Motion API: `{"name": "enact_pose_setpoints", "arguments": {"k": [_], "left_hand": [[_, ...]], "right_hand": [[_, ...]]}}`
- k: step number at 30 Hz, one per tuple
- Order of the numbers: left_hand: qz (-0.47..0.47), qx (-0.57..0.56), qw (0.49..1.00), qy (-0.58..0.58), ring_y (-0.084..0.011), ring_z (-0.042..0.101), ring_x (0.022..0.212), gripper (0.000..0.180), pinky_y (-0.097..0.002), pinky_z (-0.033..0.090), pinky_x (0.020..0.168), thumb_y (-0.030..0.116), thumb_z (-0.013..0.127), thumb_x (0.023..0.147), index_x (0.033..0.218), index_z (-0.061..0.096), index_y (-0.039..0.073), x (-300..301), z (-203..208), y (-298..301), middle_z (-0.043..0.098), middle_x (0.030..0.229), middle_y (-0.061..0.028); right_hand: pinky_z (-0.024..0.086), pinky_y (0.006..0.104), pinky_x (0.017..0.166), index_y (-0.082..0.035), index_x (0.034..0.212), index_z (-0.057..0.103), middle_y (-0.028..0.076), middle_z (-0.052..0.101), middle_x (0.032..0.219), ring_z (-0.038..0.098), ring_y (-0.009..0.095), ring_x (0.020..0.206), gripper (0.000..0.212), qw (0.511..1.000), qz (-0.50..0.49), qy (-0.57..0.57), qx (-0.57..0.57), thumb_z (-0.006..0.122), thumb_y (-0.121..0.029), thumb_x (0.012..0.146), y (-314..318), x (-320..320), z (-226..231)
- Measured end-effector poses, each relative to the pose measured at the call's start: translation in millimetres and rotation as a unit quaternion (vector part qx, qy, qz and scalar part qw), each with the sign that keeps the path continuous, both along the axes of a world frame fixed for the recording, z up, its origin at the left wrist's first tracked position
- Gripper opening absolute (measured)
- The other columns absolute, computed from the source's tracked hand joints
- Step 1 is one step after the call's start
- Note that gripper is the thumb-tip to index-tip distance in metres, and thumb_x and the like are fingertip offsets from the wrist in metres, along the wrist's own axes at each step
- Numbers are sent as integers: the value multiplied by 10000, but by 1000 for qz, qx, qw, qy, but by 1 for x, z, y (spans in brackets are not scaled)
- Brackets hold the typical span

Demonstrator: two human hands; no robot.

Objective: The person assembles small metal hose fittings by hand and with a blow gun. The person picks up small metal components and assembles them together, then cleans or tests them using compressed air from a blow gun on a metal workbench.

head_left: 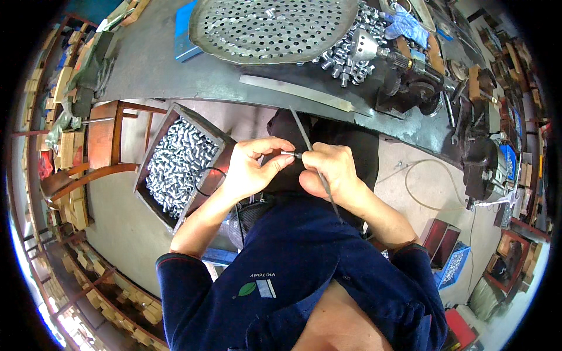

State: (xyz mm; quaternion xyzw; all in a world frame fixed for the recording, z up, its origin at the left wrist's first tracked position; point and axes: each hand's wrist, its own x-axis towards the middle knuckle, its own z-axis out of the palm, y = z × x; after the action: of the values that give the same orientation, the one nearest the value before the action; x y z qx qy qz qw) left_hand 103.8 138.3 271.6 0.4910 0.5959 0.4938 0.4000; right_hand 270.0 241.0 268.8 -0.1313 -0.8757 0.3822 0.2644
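Over my lap, the fingertips of my left hand (250, 167) pinch a small silvery metal fitting (287, 153). Close beside it on the right, my right hand (331, 167) is closed around a long, thin dark file (302, 130), which slants across the palm with one end toward the bench and the other toward my shirt. The right fingers also meet the dark end of the fitting; how firmly they grip it is hidden. To the left stands a wooden box (220, 142) filled with many similar shiny fittings (181, 167).
The dark workbench (158, 73) holds a perforated metal tray (272, 32), a flat file (295, 92), heaped fittings (345, 67) and a geared tool with a conical head (364, 45). A wooden chair (104, 137) stands left. A blue bin (462, 254) sits on the floor at right.
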Motion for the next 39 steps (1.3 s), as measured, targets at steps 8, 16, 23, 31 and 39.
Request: {"name": "enact_pose_setpoints", "arguments": {"k": [8, 16, 23, 31, 39], "left_hand": [[-31, -34, 977, -209, -134, 608, 716, 202, -250, 497, 646, -11, 634, 796, 989, 576, -38, -4, -14, 6, 617, 854, -82], [130, 52, 953, 269, -93, 477, 509, 179, -211, 391, 484, -29, 634, 644, 820, 619, 3, -31, -18, 15, 529, 654, -45], [126, 108, 937, 307, -101, 430, 463, 218, -231, 351, 430, -37, 634, 585, 791, 619, 33, -27, -17, 18, 454, 600, -32], [42, 135, 934, 328, -239, 537, 512, 242, -333, 436, 456, 10, 658, 571, 799, 607, 74, -8, -14, 26, 496, 639, -66], [84, 145, 882, 440, -257, 580, 578, 178, -354, 484, 527, 98, 641, 636, 813, 633, 89, -58, 4, 79, 539, 679, -70]], "right_hand": [[320, 319, 450, -39, 598, 418, 98, 399, 539, 435, 250, 476, 321, 983, 27, 21, -179, 663, -244, 631, 9, 1, -16], [231, 325, 422, -59, 546, 339, 52, 308, 529, 351, 201, 436, 522, 977, 90, 95, -168, 561, -465, 787, 8, 25, 26], [238, 314, 416, -57, 557, 334, 44, 306, 533, 368, 197, 436, 630, 976, 106, 69, -176, 458, -618, 813, -1, 18, 24], [310, 347, 443, -54, 614, 373, 95, 385, 566, 424, 294, 490, 334, 988, 100, 34, -108, 651, -237, 646, 8, -13, -5], [205, 312, 415, -53, 520, 309, 41, 306, 507, 331, 175, 421, 546, 983, 1, 128, -134, 551, -478, 762, 20, 24, 30]]}}
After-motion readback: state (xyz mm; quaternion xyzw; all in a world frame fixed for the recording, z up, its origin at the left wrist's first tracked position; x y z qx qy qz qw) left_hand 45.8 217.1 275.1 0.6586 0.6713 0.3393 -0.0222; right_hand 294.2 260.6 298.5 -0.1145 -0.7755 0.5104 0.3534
